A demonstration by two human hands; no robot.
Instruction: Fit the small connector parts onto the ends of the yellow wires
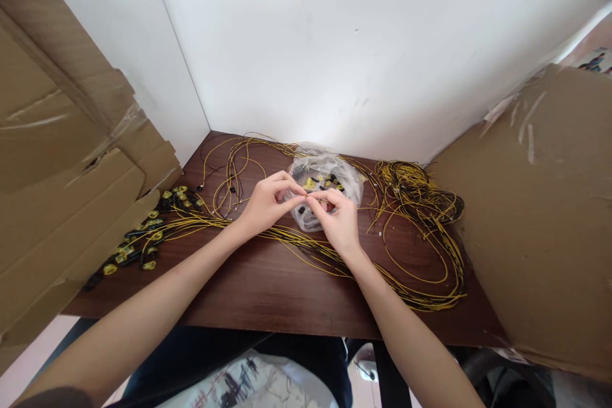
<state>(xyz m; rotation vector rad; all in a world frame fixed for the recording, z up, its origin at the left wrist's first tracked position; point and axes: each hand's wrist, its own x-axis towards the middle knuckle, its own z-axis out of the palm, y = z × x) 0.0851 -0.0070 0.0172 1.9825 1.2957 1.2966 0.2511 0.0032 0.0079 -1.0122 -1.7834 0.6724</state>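
Observation:
My left hand [273, 204] and my right hand [337, 217] meet fingertip to fingertip above a clear plastic bag [351, 188]. Both are closed in a pinch. A thin yellow wire [324, 201] runs through the fingers of my right hand. What the left fingertips pinch is tiny and mostly covered, so I cannot make it out. In the bag lie small yellow and black connector pieces [313, 182]. Beneath my forearms a long bundle of yellow and black wires [306, 243] crosses the brown table [268, 296].
At the left, wire ends carry several black and yellow connectors [125, 252]. A tangled coil of wires [406, 185] lies at the right, with loose wires [232, 166] behind my left hand. Cardboard panels [62, 140] [535, 217] flank the table; a white wall [306, 57] stands behind.

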